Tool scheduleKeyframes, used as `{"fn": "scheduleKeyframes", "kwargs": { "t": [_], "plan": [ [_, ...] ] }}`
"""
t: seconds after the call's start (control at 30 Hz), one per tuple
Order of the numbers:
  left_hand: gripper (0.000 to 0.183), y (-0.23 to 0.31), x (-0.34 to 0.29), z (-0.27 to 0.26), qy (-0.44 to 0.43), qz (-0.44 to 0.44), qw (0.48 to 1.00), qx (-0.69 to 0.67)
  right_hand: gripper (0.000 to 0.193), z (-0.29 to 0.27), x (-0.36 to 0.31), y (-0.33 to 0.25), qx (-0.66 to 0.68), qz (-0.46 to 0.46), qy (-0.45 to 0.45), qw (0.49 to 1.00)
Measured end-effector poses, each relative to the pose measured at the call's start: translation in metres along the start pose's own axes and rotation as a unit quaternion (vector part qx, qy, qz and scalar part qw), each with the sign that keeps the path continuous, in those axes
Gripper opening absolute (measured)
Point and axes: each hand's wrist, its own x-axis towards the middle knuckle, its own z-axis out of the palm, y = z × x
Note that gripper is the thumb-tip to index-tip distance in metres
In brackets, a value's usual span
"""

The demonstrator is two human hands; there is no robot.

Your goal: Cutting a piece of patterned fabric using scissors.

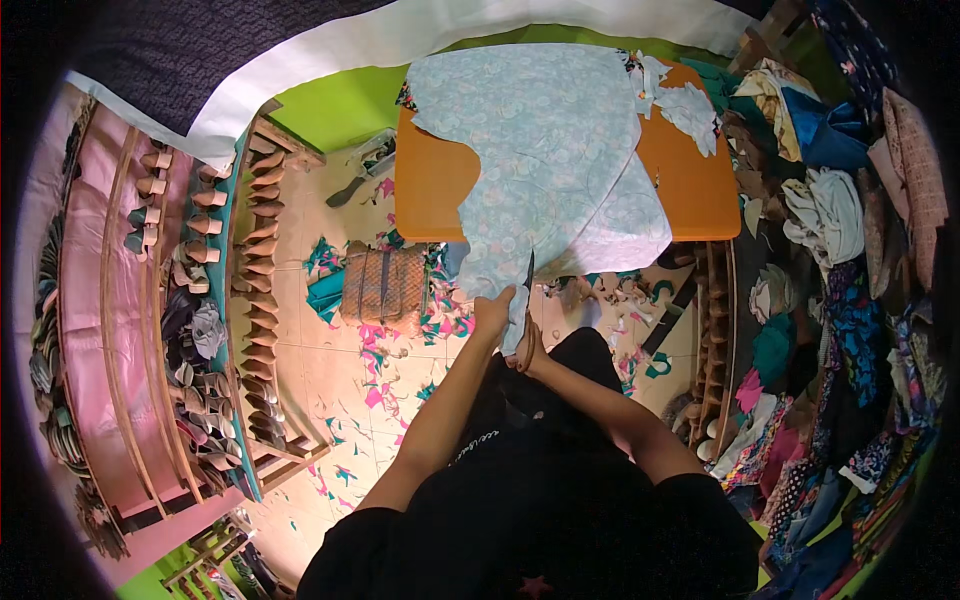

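While cutting, keep left hand [493,312] pinched on hanging edge of pale blue floral fabric [545,150], taut; right hand [527,352] closed on scissors [527,277], blades slicing upward. Fabric draped over orange table [430,190]. Beyond, woven basket [383,287] on floor, contents indiscernible; wooden racks [262,300] filled with shoe lasts.

One head view only — looking steeply down from above, facing the far table [440,190], floor [320,360] left, arms entering from the near edge — fairly close.
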Motion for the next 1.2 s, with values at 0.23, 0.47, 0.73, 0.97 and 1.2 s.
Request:
{"fn": "scheduleKeyframes", "kwargs": {
  "t": [0.23, 0.47, 0.73, 0.97, 1.2],
  "plan": [
    [0.038, -0.012, 0.003, -0.005, -0.036, 0.045, 0.997, -0.050, 0.053, 0.008, 0.004, -0.037, 0.089, -0.094, -0.062, 0.990],
    [0.036, -0.009, 0.001, -0.003, -0.032, 0.076, 0.996, -0.021, 0.066, 0.013, -0.002, -0.034, 0.235, -0.019, 0.015, 0.972],
    [0.037, 0.000, 0.000, -0.009, -0.034, -0.008, 0.999, 0.029, 0.067, -0.006, 0.002, -0.015, 0.034, 0.036, -0.003, 0.999],
    [0.054, 0.039, -0.004, -0.014, -0.145, -0.115, 0.943, -0.277, 0.063, -0.016, -0.009, -0.030, -0.093, 0.015, 0.066, 0.993],
    [0.037, 0.016, 0.034, 0.005, -0.218, -0.075, 0.958, -0.171, 0.046, -0.038, -0.019, -0.053, -0.238, 0.047, 0.009, 0.970]
  ]
}}
